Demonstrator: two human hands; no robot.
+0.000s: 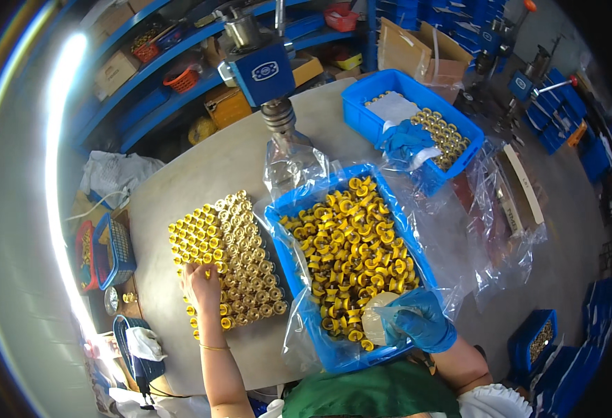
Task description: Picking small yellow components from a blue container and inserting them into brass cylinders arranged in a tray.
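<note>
My left hand (201, 284), bare with a thin bracelet at the wrist, is over a tight block of small round metal parts (247, 261). Its fingertips are pinched at a yellow spool-shaped piece (207, 274) among the rows. Pieces like it (193, 230) sit on the left part of the block, while the right part shows bare gold-coloured metal. My right hand (424, 322), in a blue glove, grips a translucent, round plastic cup (376, 318). That cup is low over the heaped yellow pieces (355, 244) in a blue plastic bin (330, 357) lined with clear film.
A blue press (261, 73) stands behind the bin on the grey table (163, 202). Another blue bin (362, 111) at the back right holds metal parts and a blue glove. Clear plastic film (445, 237) lies right of the bin. Baskets (114, 251) stand at the left edge.
</note>
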